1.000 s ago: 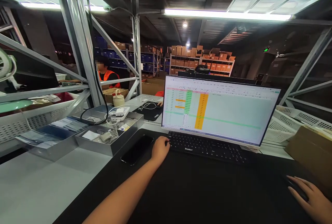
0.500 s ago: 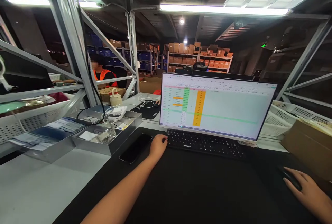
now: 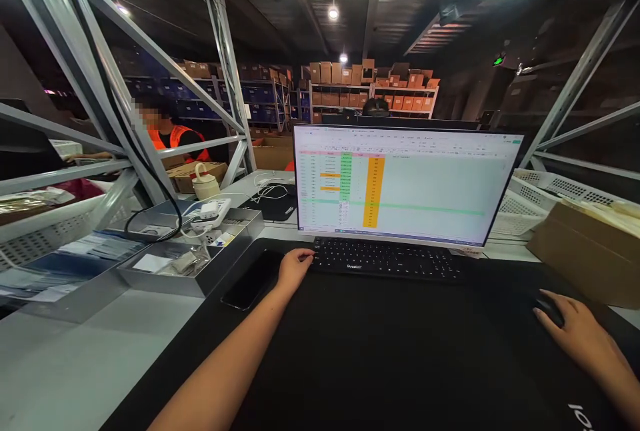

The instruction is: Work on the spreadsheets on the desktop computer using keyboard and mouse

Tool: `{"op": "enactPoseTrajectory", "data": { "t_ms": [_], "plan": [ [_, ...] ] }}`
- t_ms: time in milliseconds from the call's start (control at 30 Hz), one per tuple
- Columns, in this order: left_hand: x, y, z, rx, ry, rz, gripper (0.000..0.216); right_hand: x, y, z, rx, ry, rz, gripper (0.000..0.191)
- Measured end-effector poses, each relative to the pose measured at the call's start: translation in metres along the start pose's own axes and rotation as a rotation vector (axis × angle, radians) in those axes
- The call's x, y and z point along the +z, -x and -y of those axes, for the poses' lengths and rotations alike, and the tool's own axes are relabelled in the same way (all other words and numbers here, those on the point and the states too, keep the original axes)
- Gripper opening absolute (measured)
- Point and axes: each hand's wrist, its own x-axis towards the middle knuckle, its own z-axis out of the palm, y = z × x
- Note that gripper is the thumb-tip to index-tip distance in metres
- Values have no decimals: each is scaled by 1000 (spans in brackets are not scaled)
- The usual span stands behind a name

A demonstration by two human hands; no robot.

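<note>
My left hand (image 3: pixel 295 267) rests at the left end of a black keyboard (image 3: pixel 385 260), its fingers loosely bent and the tips touching the edge or corner keys. A small gap shows between thumb and forefinger, with nothing held in it. Just left of that hand a dark phone (image 3: pixel 250 281) lies flat on the black desk mat (image 3: pixel 390 344). Over on the right, my right hand (image 3: pixel 575 324) is curved around a black computer mouse (image 3: pixel 550 311). Behind the keyboard stands a monitor (image 3: pixel 430 184) showing a spreadsheet with green and orange columns.
Grey open boxes (image 3: pixel 200 284) with papers, small items and a white power strip (image 3: pixel 213 212) stand at left. A cream container (image 3: pixel 205 184) is behind. Cardboard (image 3: pixel 585 251) and white baskets (image 3: pixel 525 208) lie at right. Metal posts frame the desk; a person in an orange vest (image 3: pixel 183 138) is beyond.
The whole scene has shifted a little up and left in view. My left hand sits slightly farther off the keyboard's end; my right hand stays on the mouse.
</note>
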Motion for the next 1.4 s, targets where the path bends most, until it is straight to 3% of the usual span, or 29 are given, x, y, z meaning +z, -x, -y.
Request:
{"op": "enactPoseTrajectory", "data": {
  "t_ms": [333, 467, 600, 667, 733, 800, 900, 1000, 1200, 1400],
  "plan": [
    [-3, 4, -5, 20, -51, 20, 30, 6, 1, -5, -17, 14, -7, 65],
    [-6, 1, -7, 26, -115, 29, 22, 1, 0, 5, -22, 28, -17, 62],
    [-9, -6, -7, 13, -181, 60, 11, -31, 6, 45, 5, 102, -30, 63],
    [-10, -9, -7, 8, -197, 84, 12, -46, 11, 79, -74, 160, -75, 62],
    [-10, -11, -7, 2, -206, 100, 14, -51, 18, 118, -165, 158, -38, 56],
    [-11, -11, -9, -3, -213, 110, 15, -45, 27, 160, -257, 134, 25, 48],
    [-12, -10, -13, 0, -221, 112, 15, -21, 35, 219, -398, 3, 151, 50],
    [-14, -6, -17, 17, -224, 97, 12, 2, 34, 255, -447, -62, 138, 46],
    [-13, -1, -16, 41, -205, 59, 11, 36, 22, 255, -486, -51, 25, 33],
    [-8, 4, -12, 23, -189, 19, 15, 42, 22, 244, -464, -72, 11, 40]
  ]
}}
